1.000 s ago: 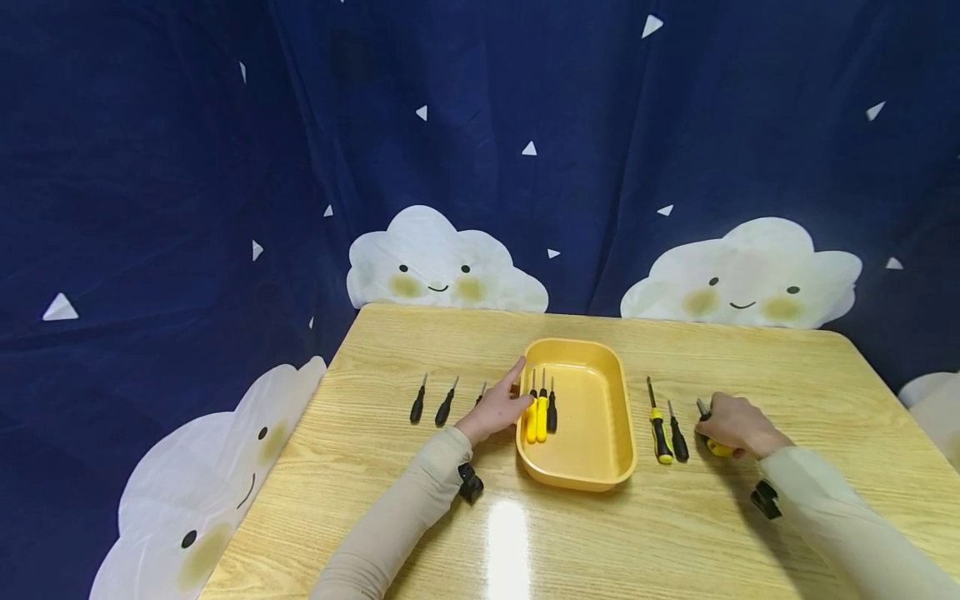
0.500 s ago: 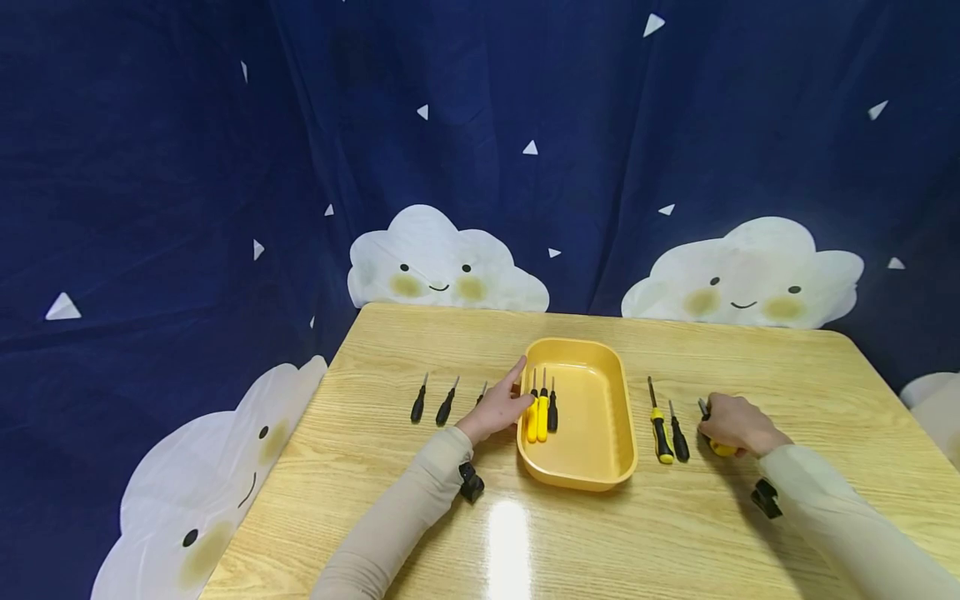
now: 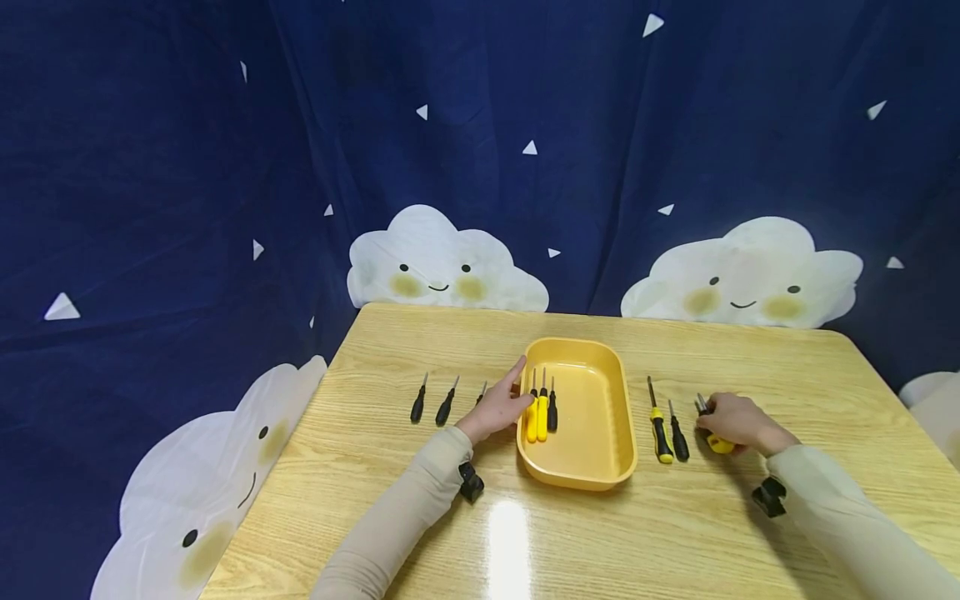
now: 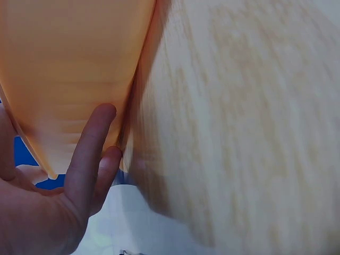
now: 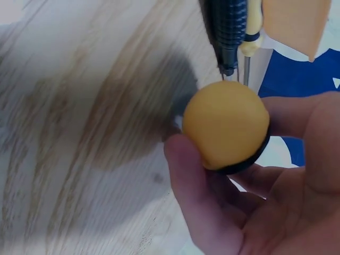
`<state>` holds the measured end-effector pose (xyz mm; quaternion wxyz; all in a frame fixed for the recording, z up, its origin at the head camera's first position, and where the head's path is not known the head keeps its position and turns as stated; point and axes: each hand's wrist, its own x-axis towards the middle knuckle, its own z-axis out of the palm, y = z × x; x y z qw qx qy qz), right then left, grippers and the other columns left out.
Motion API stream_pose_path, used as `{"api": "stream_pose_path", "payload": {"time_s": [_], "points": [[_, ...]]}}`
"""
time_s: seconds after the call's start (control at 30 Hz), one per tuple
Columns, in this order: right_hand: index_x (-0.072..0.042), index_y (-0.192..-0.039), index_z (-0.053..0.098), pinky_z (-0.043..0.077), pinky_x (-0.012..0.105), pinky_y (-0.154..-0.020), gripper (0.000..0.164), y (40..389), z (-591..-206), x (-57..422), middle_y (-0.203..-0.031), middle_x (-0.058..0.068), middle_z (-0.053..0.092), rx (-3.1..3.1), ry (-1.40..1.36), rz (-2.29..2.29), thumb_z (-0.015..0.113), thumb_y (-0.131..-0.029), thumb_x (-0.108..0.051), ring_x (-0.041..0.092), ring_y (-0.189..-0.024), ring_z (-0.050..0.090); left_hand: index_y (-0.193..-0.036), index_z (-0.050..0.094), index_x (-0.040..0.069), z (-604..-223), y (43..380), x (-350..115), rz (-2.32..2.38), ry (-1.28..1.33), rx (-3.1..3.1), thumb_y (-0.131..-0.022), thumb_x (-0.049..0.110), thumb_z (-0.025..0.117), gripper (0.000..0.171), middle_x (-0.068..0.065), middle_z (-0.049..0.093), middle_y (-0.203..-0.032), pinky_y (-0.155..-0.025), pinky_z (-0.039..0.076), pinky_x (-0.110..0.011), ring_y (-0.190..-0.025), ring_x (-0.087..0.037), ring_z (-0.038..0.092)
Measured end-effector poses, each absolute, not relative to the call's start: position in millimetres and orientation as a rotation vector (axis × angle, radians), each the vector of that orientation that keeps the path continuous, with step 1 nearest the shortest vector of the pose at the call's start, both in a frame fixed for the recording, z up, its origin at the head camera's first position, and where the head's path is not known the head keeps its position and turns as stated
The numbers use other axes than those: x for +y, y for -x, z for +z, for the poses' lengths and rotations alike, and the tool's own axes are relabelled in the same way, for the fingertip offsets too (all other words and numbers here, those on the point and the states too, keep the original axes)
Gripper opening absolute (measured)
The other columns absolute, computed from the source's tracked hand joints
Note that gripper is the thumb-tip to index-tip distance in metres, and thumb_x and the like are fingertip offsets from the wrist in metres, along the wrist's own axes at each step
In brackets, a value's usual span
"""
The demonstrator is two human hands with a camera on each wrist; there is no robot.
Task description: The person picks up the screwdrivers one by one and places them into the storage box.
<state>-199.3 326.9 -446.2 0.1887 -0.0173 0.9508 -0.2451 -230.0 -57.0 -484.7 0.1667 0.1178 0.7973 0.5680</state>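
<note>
My left hand (image 3: 497,410) holds the left wall of the yellow plastic tray (image 3: 626,433), thumb over the rim; in the left wrist view its fingers (image 4: 90,154) lie along the outer wall. Inside the tray lie two yellow-handled screwdrivers (image 3: 542,423) and a black one (image 3: 552,417). At the right, my right hand (image 3: 741,419) grips a yellow-and-black screwdriver (image 3: 721,445) low over the table; the right wrist view shows its round yellow handle end (image 5: 226,125) between thumb and fingers, its shaft mostly hidden.
Left of the tray two black screwdrivers (image 3: 444,407) lie in a row with a third (image 3: 481,392), half hidden by my left hand. Between tray and right hand lie a long yellow-and-black screwdriver (image 3: 661,435) and a black one (image 3: 678,437). A blue cloud-print curtain (image 3: 585,167) hangs behind the table.
My right hand has shifted slightly right and turned a little, so more of the yellow-and-black screwdriver and its tip shows. My left hand and the tray have stayed put.
</note>
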Motion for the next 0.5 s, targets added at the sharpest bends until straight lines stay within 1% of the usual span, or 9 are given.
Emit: {"api": "stream_pose_path", "payload": {"time_s": [0.17, 0.33, 0.5], "points": [[0.012, -0.107, 0.052, 0.056, 0.038, -0.052, 0.033, 200.3, -444.0, 327.9, -0.082, 0.012, 0.055, 2.648, 0.036, -0.773, 0.050, -0.095, -0.018, 0.021, -0.065, 0.056, -0.153, 0.012, 0.032, -485.8, 230.0, -57.4, 1.611, -0.346, 2.272, -0.095, 0.018, 0.053, 0.072, -0.014, 0.053, -0.116, -0.057, 0.057, -0.035, -0.087, -0.022, 0.060], [0.012, -0.113, 0.049, 0.056, 0.040, -0.056, 0.037, 202.0, -441.1, 329.6, -0.087, 0.013, 0.055, 2.583, -0.006, -0.891, 0.049, -0.097, -0.022, 0.022, -0.069, 0.057, -0.153, 0.011, 0.032, -485.5, 229.9, -57.4, 1.604, -0.343, 2.275, -0.096, 0.019, 0.052, 0.072, -0.013, 0.053, -0.116, -0.058, 0.057, -0.035, -0.088, -0.022, 0.060], [0.009, -0.111, 0.048, 0.056, 0.040, -0.058, 0.034, 203.0, -439.3, 330.7, -0.085, 0.013, 0.054, 2.516, -0.036, -0.986, 0.046, -0.098, -0.022, 0.022, -0.068, 0.056, -0.153, 0.011, 0.032, -485.0, 230.1, -57.2, 1.606, -0.338, 2.274, -0.096, 0.018, 0.052, 0.072, -0.014, 0.053, -0.118, -0.058, 0.057, -0.035, -0.091, -0.022, 0.060]]}}
